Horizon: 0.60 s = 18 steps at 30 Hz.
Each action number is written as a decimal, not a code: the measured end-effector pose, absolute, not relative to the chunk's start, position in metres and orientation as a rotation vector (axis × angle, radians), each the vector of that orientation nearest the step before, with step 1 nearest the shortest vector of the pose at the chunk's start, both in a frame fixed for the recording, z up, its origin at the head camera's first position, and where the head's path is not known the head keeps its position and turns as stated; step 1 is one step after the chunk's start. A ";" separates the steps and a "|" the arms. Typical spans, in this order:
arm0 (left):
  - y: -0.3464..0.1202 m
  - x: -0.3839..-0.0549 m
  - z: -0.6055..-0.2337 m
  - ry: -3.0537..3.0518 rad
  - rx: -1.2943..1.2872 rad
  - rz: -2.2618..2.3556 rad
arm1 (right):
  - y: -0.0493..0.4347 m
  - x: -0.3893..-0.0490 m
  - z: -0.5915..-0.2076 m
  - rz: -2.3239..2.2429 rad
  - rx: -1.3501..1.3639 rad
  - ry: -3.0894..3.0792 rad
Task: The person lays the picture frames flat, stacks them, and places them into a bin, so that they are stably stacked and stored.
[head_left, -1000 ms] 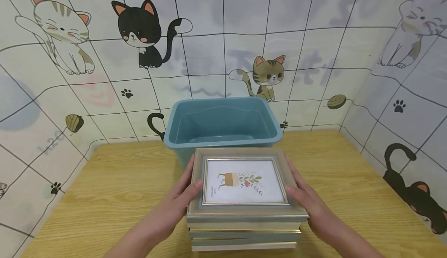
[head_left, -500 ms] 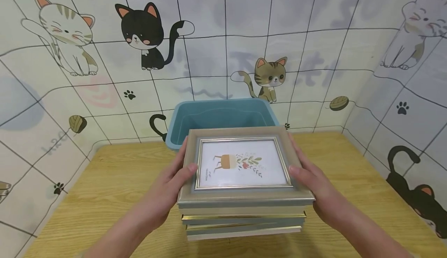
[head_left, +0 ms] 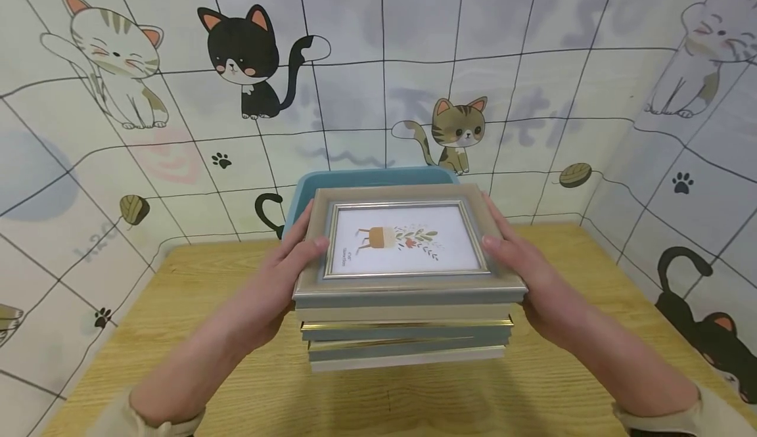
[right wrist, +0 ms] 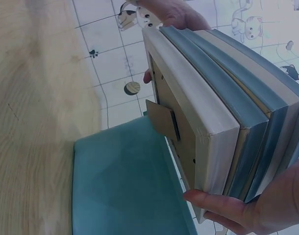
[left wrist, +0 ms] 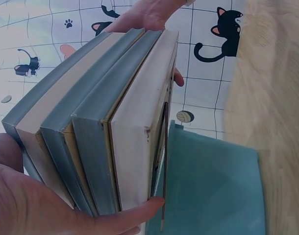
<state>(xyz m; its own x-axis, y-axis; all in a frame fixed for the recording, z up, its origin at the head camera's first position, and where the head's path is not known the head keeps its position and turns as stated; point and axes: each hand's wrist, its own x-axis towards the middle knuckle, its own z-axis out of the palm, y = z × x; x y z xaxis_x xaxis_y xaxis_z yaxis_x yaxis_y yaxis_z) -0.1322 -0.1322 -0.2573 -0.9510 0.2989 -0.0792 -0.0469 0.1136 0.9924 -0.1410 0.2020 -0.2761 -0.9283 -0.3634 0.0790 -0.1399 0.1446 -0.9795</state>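
Note:
A stack of several picture frames (head_left: 405,312) hangs above the table, held between both hands. The top one shows a potted-plant print under a beige and silver border. My left hand (head_left: 272,282) grips the left side, thumb over the top frame, and my right hand (head_left: 544,286) grips the right side the same way. In the left wrist view a fingertip curls under the lowest, white frame (left wrist: 135,127). The right wrist view shows that frame's brown backing with a stand leg (right wrist: 161,120) sticking out. A blue-green bin (head_left: 378,177) lies behind the stack, mostly hidden by it.
The wooden table (head_left: 207,305) spreads out on both sides of the stack. A cat-patterned wall covering (head_left: 355,108) closes off the back and both sides, with the bin near the back wall.
Both hands have lifted the stack of picture frames off the table and moved it up and forward, so it now covers most of the bin.

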 end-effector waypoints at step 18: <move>-0.138 -0.174 -0.232 2.098 0.227 1.982 | 0.184 -0.179 -0.243 -1.885 -0.463 2.207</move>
